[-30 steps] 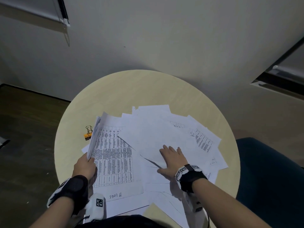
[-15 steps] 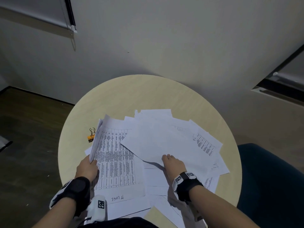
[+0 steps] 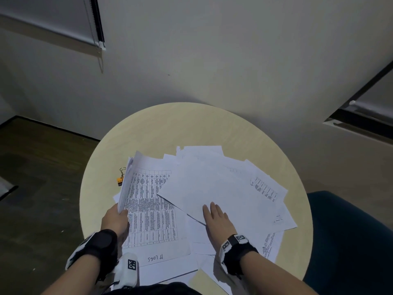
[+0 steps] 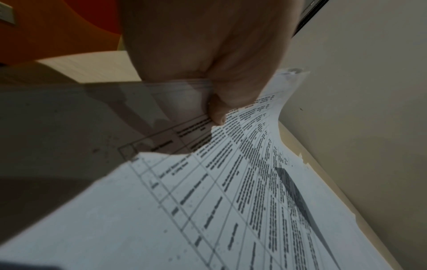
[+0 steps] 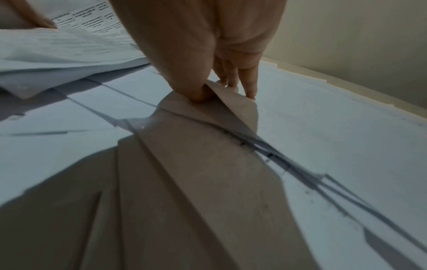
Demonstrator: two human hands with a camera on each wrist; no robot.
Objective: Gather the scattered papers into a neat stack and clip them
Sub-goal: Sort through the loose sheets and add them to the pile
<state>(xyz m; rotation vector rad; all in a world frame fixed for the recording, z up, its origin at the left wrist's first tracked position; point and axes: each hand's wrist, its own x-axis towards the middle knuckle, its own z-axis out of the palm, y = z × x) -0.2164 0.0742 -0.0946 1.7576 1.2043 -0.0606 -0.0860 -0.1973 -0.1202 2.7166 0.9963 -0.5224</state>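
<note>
White papers (image 3: 229, 188) lie fanned over the round table (image 3: 191, 128). My left hand (image 3: 114, 220) grips a bundle of sheets (image 4: 175, 95) by its left edge, thumb on top, and lifts that edge off the table; the top sheet is a printed table (image 3: 151, 205). My right hand (image 3: 214, 218) is on a blank sheet (image 5: 323, 137). Its thumb is tucked under the sheet's raised corner (image 5: 231, 109) and its fingers (image 5: 250, 85) lie straight on top, pinching it. An orange binder clip (image 3: 120, 179) lies on the table left of the bundle, partly hidden behind it.
The table's far half is bare wood up to the wall. A dark blue chair (image 3: 350, 241) stands close at the right. Dark floor (image 3: 38, 188) lies to the left. Some sheets hang over the near table edge (image 3: 212, 279).
My right hand lay flat on the papers, drew back toward me, and now has its thumb under the blank sheet's corner. My left hand keeps its hold on the bundle.
</note>
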